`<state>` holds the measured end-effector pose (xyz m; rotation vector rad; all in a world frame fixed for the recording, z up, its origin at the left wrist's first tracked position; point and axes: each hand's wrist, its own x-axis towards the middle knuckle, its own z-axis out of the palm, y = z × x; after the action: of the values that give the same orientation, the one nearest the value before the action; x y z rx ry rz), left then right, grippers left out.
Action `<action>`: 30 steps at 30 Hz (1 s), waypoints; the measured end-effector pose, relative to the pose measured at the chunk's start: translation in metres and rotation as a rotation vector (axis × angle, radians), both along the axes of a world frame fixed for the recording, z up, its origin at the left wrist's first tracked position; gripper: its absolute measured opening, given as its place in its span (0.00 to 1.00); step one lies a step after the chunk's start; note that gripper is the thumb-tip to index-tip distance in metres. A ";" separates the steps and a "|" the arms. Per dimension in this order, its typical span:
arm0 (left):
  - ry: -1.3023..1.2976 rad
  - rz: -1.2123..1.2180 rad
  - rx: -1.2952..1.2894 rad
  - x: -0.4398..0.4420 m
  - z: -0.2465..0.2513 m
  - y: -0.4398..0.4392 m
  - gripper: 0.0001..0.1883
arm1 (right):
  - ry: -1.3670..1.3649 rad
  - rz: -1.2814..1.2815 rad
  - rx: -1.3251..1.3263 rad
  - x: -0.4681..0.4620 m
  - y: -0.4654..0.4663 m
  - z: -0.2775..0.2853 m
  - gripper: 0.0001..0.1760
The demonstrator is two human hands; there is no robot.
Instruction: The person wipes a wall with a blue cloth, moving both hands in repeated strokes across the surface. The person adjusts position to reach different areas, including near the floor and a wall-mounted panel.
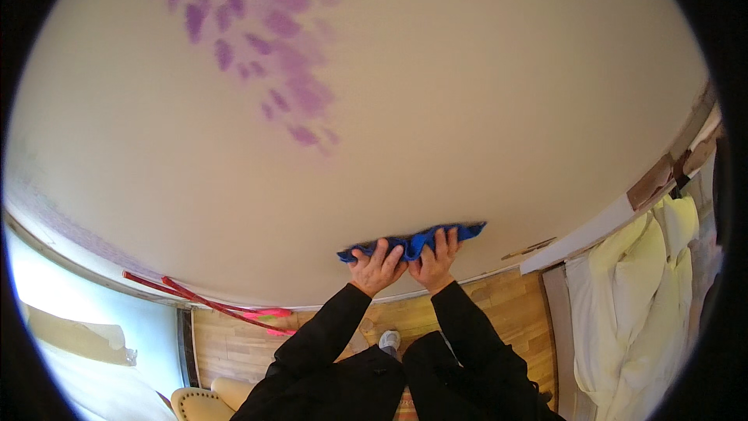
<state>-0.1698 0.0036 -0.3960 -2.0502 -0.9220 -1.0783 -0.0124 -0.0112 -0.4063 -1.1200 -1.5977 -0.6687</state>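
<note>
A blue cloth [418, 244], crumpled in its middle, lies stretched sideways against the lower part of a beige wall [467, 128]. My left hand [376, 266] presses on its left half with the fingers spread. On the right half, my right hand [437, 260] pushes with its fingers up over the folds. The thumbs sit close to each other near the cloth's lower edge, and the palms are mostly hidden. Purple petal-like marks [283, 52] run down the wall, above and left of the cloth.
Two red poles [204, 302] with pink ends lean at the wall's lower left. A cream chair [201, 404] with studs stands below them. Pale draped sheets [625, 298] hang at right. A white shoe [390, 339] stands on the wooden floor [502, 304].
</note>
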 end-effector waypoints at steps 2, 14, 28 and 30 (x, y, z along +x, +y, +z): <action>-0.154 -0.059 0.073 0.016 0.010 0.005 0.20 | 0.002 -0.014 0.122 0.013 0.009 0.020 0.08; 0.207 -0.015 -0.163 0.045 -0.055 -0.012 0.23 | 0.090 -0.045 -0.297 0.038 -0.036 -0.076 0.15; 0.452 -0.149 -0.219 0.084 -0.081 -0.011 0.18 | 0.316 -0.112 -0.324 0.090 -0.044 -0.092 0.15; 0.408 -0.163 -0.220 0.084 -0.078 -0.014 0.18 | 0.429 -0.038 -0.355 0.083 -0.047 -0.085 0.16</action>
<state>-0.0857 -0.0103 -0.4739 -2.4408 -0.6961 -0.6164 0.0704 -0.0586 -0.4909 -1.4429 -1.3507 -0.1470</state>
